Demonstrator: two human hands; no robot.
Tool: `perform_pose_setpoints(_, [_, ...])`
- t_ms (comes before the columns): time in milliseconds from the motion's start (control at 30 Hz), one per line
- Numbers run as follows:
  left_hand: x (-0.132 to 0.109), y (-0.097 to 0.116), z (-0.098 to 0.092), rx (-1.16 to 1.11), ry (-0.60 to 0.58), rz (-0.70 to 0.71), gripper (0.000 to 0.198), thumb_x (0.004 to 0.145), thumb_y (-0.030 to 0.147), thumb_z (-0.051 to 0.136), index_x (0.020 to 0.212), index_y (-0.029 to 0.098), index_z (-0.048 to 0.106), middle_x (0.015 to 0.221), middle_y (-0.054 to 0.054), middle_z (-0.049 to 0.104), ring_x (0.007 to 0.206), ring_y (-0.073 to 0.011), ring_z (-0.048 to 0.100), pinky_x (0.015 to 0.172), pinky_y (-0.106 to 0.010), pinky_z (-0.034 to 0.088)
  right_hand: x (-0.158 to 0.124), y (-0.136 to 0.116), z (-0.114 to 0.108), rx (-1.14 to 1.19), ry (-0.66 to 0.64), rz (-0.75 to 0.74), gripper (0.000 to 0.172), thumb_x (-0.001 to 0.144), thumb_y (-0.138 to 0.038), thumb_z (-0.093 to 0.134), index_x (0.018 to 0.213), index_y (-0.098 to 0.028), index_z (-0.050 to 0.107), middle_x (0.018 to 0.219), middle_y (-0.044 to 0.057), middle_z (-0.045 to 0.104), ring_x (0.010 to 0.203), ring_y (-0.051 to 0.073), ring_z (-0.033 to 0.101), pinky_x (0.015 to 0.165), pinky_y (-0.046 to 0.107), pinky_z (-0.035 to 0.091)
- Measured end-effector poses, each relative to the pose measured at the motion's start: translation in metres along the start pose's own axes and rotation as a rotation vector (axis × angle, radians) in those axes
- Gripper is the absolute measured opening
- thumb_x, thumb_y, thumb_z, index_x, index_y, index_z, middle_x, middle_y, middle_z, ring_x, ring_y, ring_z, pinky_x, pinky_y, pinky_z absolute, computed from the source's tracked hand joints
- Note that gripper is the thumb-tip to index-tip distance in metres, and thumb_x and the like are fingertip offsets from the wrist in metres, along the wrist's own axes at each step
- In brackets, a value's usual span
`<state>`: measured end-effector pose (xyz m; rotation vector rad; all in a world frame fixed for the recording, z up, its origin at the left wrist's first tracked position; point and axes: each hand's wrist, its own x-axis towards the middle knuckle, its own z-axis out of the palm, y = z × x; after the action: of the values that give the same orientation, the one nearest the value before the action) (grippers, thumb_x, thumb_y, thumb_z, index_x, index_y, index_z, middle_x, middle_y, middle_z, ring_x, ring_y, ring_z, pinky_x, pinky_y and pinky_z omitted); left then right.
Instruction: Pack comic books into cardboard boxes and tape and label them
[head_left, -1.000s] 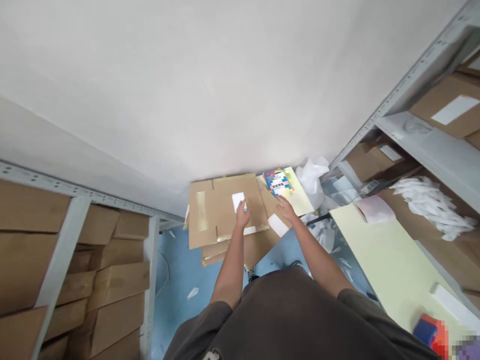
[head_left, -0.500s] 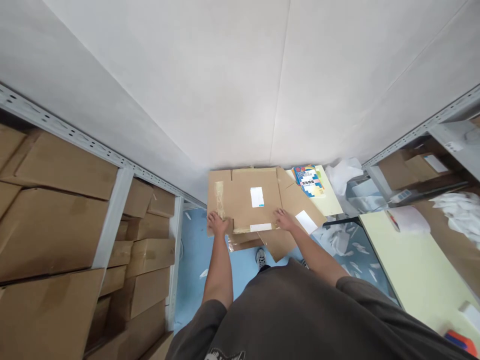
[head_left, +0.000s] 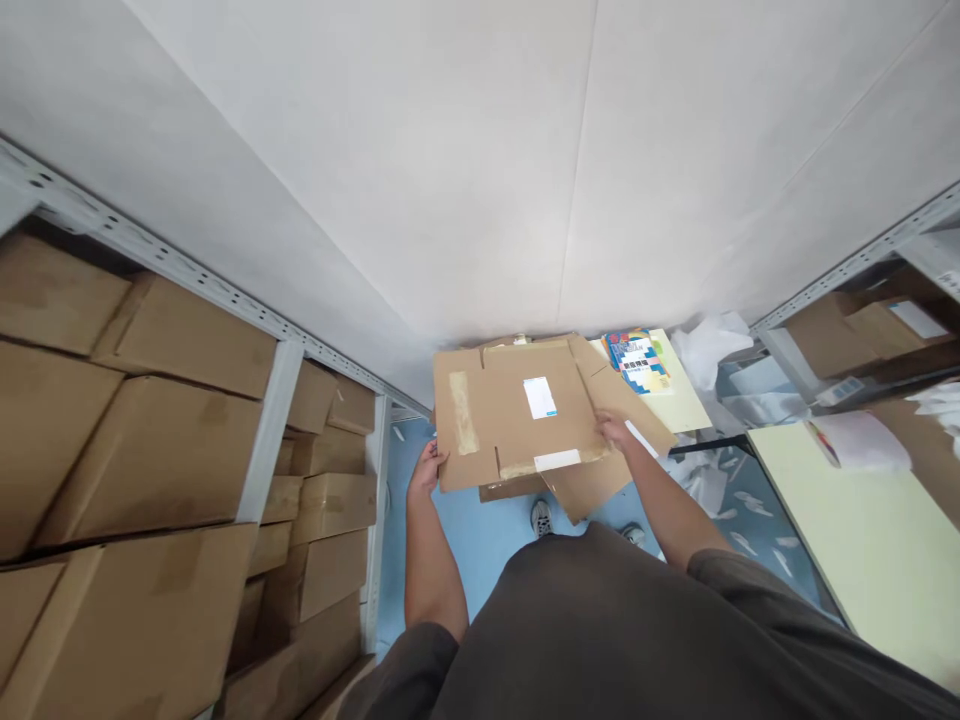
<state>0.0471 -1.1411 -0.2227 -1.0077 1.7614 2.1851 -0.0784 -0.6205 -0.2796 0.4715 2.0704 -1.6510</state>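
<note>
A flattened cardboard box (head_left: 517,410) spans the space before me, with a white label on its middle, another along its near edge and a strip of tape at its left. My left hand (head_left: 427,466) is closed on its left edge, thumb on top. My right hand (head_left: 615,430) grips it on the right side, beside a slanting cardboard flap (head_left: 634,405); its fingertips are partly hidden. Beneath the box, more cardboard (head_left: 589,487) sticks out toward my feet.
A shelf rack (head_left: 270,430) packed with cardboard boxes (head_left: 180,440) stands left. A colourful printed book (head_left: 637,362) lies on a pale board behind. To the right are a pale yellow tabletop (head_left: 840,510), crumpled white wrapping (head_left: 709,350) and another shelf. Paper scraps litter the blue floor.
My left hand has gone from lying on the cardboard's near-left corner to holding its left edge. The flattened box has turned slightly, its left end nearer me. The view has shifted a little left.
</note>
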Motion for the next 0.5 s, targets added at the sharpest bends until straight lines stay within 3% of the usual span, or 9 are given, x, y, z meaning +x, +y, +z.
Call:
perform_pose_setpoints(133, [-0.033,0.016,-0.007,-0.021,-0.013,0.000,0.070,0.051,0.038,0.097,0.110,0.023,0.062,0.089,-0.002,0.076,0.082,-0.0223,0.074,0.077,-0.031,0.055,-0.015,-0.013,-0.028,0.205,-0.116,0.025,0.046,0.062,-0.019,0.084,0.106,-0.027,0.072,0.092,0.007,0.079,0.091,0.029,0.075,0.075,0.039,0.059])
perform_pose_setpoints(233, [-0.050,0.031,0.010,0.033,-0.027,0.023,0.069,0.053,0.039,0.098,0.111,0.024,0.063,0.092,-0.004,0.078,0.087,-0.0249,0.074,0.074,-0.030,0.055,-0.031,-0.018,-0.057,0.360,-0.165,-0.010,0.055,0.060,-0.019,0.086,0.111,-0.029,0.071,0.100,0.004,0.079,0.093,0.025,0.076,0.078,0.036,0.059])
perform_pose_setpoints(367, [-0.053,0.054,0.069,0.139,-0.061,0.070,0.075,0.056,0.039,0.096,0.123,0.025,0.065,0.101,-0.007,0.081,0.103,-0.0332,0.075,0.076,-0.035,0.057,-0.058,-0.018,-0.112,0.492,-0.130,-0.107,0.059,0.057,-0.020,0.089,0.111,-0.030,0.070,0.106,0.001,0.080,0.092,0.022,0.076,0.079,0.032,0.059])
perform_pose_setpoints(500, [-0.041,0.068,0.157,0.291,-0.156,0.211,0.079,0.055,0.051,0.093,0.126,0.029,0.066,0.115,-0.008,0.081,0.117,-0.0371,0.072,0.080,-0.039,0.059,-0.095,-0.010,-0.189,0.571,-0.028,-0.196,0.056,0.058,-0.019,0.088,0.110,-0.031,0.070,0.102,0.000,0.079,0.090,0.021,0.075,0.077,0.031,0.059])
